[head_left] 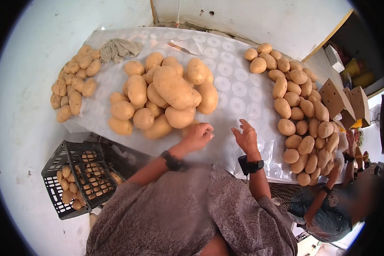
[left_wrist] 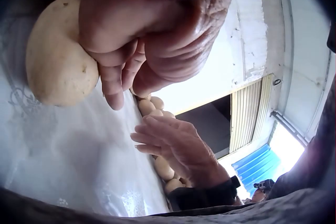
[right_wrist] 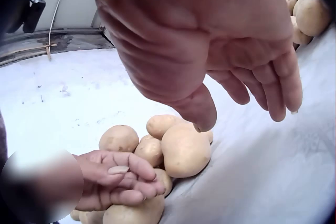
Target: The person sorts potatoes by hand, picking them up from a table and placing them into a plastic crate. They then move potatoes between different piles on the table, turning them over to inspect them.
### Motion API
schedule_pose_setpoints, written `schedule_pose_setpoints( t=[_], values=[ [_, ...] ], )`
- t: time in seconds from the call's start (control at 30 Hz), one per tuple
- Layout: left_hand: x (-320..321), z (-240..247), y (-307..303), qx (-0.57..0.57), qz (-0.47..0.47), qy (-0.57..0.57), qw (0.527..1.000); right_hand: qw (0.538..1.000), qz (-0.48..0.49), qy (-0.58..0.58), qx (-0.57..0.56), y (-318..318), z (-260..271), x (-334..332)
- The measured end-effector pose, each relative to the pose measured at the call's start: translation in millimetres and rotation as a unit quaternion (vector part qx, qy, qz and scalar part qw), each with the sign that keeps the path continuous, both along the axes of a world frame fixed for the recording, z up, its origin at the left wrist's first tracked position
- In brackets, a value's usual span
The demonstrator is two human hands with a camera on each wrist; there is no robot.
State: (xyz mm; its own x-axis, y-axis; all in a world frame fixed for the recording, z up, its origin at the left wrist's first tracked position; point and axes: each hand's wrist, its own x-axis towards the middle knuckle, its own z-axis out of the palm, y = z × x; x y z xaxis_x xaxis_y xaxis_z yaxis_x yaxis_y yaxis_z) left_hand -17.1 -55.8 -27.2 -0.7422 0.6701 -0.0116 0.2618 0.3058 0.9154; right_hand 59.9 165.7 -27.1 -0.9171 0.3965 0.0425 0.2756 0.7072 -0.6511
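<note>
My left hand (head_left: 197, 136) hovers at the near right edge of the middle potato pile (head_left: 171, 87), its fingers loosely bent with nothing in them. A pale potato (left_wrist: 59, 53) lies beside that hand in the left wrist view. To the right, my right hand (head_left: 246, 137) is held over the plastic-covered table (head_left: 226, 109), fingers spread and holding nothing. In the right wrist view its fingers (right_wrist: 270, 85) hang loosely, with large potatoes (right_wrist: 185, 150) behind and the left hand (right_wrist: 118, 179) in front of them.
More potatoes form a long heap (head_left: 303, 113) along the right and a smaller pile (head_left: 74, 81) at the far left. A grey cloth (head_left: 119, 50) lies at the back. A black crate (head_left: 66, 170) of potatoes stands below left. Another person's arm (head_left: 324, 194) reaches in at right, near cardboard boxes (head_left: 336, 102).
</note>
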Motion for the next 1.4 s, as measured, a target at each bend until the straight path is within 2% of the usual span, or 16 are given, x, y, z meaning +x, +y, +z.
schedule_pose_setpoints(
  t=[0.1, 0.17, 0.27, 0.5, 0.63, 0.7, 0.8, 0.9, 1.0, 1.07, 1.23, 1.4],
  values=[
    [4.1, 9.2, -5.7, 0.001, -0.01, -0.06, 0.998, 0.998, 0.026, -0.038, -0.039, -20.2, 1.1, 7.4],
    [7.6, 16.9, -12.1, 0.037, -0.011, -0.101, 0.994, 0.997, 0.051, -0.022, -0.046, -33.1, -1.6, 12.4],
    [6.4, 15.4, -21.7, 0.052, -0.006, -0.113, 0.992, 0.991, 0.099, -0.06, -0.06, -52.6, 5.4, 14.0],
    [8.0, 18.9, -45.9, 0.053, 0.018, -0.111, 0.992, 0.981, 0.149, -0.073, -0.097, -83.3, 16.6, 4.3],
    [12.6, 31.4, -53.8, 0.048, 0.037, -0.076, 0.995, 0.978, 0.163, -0.072, -0.106, -94.0, 23.9, -2.1],
    [13.2, 32.0, -59.9, 0.036, 0.033, -0.057, 0.997, 0.973, 0.182, -0.106, -0.095, -98.9, 29.2, -5.7],
    [12.6, 25.2, -69.3, 0.01, 0.041, -0.066, 0.997, 0.971, 0.207, -0.067, -0.095, -104.4, 13.5, -8.1],
    [14.5, 20.2, -74.2, 0.036, 0.071, -0.066, 0.995, 0.974, 0.201, -0.099, -0.039, -111.9, 25.0, -11.3],
    [13.5, 21.4, -78.5, 0.04, 0.078, -0.055, 0.995, 0.979, 0.187, -0.082, -0.001, -122.6, 38.1, -17.7],
    [13.0, 21.1, -80.3, 0.051, 0.094, -0.01, 0.994, 0.98, 0.179, -0.081, 0.002, -126.7, 35.7, -19.8],
    [7.5, 26.0, -91.0, 0.024, 0.075, -0.028, 0.996, 0.987, 0.143, -0.077, 0.018, -116.9, 34.3, -24.6],
    [1.7, 33.6, -93.3, 0.029, 0.062, -0.039, 0.997, 0.992, 0.121, 0.022, 0.012, -105.4, 65.4, -43.0]
  ],
)
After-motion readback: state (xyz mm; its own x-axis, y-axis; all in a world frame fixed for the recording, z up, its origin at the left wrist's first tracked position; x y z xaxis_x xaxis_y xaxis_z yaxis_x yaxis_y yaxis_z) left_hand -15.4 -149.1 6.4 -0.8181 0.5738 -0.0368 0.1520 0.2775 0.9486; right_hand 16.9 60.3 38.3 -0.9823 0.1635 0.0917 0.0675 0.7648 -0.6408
